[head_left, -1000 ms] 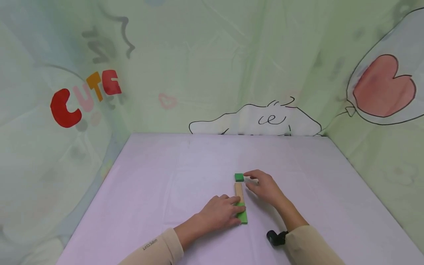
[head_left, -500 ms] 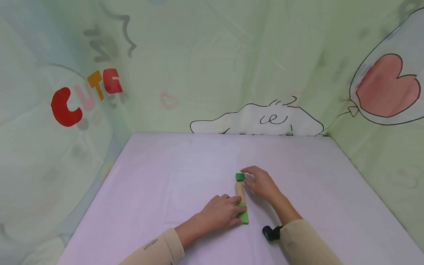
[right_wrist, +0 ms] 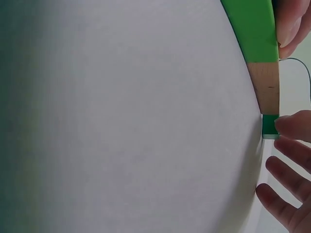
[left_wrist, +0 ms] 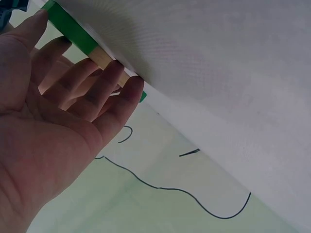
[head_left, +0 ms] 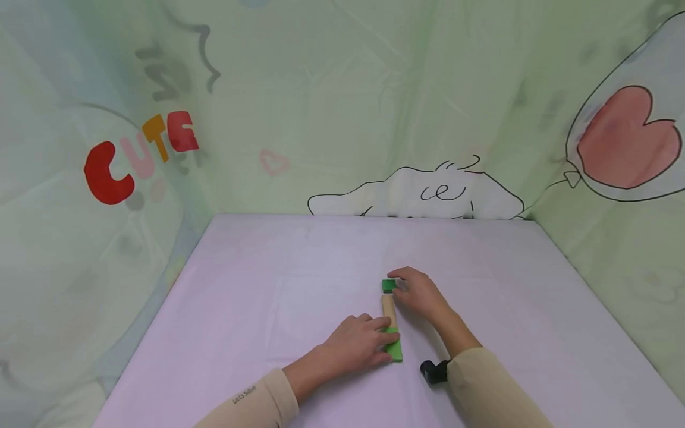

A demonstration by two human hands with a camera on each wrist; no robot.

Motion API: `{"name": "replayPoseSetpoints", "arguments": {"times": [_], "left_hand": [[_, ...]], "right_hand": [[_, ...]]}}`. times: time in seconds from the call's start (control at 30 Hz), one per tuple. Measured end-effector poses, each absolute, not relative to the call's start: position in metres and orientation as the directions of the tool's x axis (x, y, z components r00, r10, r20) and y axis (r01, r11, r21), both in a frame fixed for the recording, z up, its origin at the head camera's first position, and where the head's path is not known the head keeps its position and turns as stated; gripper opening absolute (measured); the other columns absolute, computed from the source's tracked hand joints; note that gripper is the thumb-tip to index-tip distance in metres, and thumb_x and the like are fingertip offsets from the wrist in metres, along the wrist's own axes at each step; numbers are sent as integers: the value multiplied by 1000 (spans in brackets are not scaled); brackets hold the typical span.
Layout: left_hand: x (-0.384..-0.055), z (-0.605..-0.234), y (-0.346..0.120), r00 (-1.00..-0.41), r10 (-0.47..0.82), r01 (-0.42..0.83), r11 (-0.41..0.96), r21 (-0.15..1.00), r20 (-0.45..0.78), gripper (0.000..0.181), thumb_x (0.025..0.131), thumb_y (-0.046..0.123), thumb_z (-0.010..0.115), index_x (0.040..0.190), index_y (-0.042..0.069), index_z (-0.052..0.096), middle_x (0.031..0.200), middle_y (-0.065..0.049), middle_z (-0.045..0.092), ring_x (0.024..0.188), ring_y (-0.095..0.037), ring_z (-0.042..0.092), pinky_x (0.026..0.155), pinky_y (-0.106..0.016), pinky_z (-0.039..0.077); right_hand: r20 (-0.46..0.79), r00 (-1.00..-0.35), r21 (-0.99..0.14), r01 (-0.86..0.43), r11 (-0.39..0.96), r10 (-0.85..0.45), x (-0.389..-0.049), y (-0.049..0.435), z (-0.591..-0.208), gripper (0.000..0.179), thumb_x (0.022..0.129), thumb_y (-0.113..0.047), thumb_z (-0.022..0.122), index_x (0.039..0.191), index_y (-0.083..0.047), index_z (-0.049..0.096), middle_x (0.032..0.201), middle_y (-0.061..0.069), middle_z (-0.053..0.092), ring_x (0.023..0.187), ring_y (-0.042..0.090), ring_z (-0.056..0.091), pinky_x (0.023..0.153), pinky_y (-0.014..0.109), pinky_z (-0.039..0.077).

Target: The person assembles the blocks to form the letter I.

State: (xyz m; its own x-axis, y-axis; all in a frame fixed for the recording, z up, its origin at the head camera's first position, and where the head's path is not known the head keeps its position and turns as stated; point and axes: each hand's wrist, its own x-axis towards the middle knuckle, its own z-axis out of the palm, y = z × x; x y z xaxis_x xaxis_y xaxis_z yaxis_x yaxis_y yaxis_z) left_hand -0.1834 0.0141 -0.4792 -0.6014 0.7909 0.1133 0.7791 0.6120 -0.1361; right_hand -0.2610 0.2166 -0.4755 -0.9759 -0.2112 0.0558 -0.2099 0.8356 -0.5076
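A bright green block point(head_left: 396, 353), a plain wood-coloured block point(head_left: 387, 307) and a small dark green block point(head_left: 387, 286) lie in a line on the table. In the head view a thin pale gap shows between wood and dark green. My left hand point(head_left: 355, 345) rests across the bright green and wooden blocks. Its thumb is at the near end, and its extended fingers point(left_wrist: 119, 104) lie along the side in the left wrist view. Thumb and index finger of my right hand point(head_left: 423, 294) pinch the dark green block; the other fingers point(right_wrist: 286, 179) spread free.
A pale lilac cloth covers the table point(head_left: 267, 267). Patterned curtains point(head_left: 342, 89) stand behind it and at both sides. A black wrist-camera mount point(head_left: 433, 372) hangs beside the right sleeve, low over the table.
A whitish patch between the right thumb and index finger is gone. The right index finger has shifted to the far side of the dark green block. My left hand stays in place.
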Motion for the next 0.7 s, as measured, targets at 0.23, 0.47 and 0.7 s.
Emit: {"name": "replayPoseSetpoints", "arguments": {"times": [0.23, 0.47, 0.7], "left_hand": [[-183, -481, 14, -604, 788, 779, 615, -123, 122, 41, 97, 56, 65, 135, 43, 66, 134, 13, 61, 97, -10, 66, 63, -20, 47], [-184, -480, 14, -607, 788, 779, 616, -114, 108, 41, 97, 56, 64, 136, 43, 65, 136, 13, 60, 99, -10, 66, 64, -21, 48], [-184, -479, 14, -610, 786, 778, 618, -112, 99, 42, 98, 57, 63, 137, 43, 65, 137, 13, 60, 101, -10, 66, 65, -21, 48]], "right_hand": [[14, -976, -433, -204, 878, -219, -266, 214, -476, 36, 92, -6, 70, 128, -3, 69, 136, 21, 66, 129, 41, 60, 107, 56, 48], [10, -975, -401, -207, 892, -222, -268, 212, -476, 34, 92, -5, 70, 126, -4, 71, 132, 19, 68, 125, 39, 63, 104, 55, 49], [48, -977, -421, -207, 883, -206, -266, 210, -473, 33, 93, -7, 70, 126, -5, 71, 132, 18, 69, 123, 39, 64, 102, 56, 51]]}}
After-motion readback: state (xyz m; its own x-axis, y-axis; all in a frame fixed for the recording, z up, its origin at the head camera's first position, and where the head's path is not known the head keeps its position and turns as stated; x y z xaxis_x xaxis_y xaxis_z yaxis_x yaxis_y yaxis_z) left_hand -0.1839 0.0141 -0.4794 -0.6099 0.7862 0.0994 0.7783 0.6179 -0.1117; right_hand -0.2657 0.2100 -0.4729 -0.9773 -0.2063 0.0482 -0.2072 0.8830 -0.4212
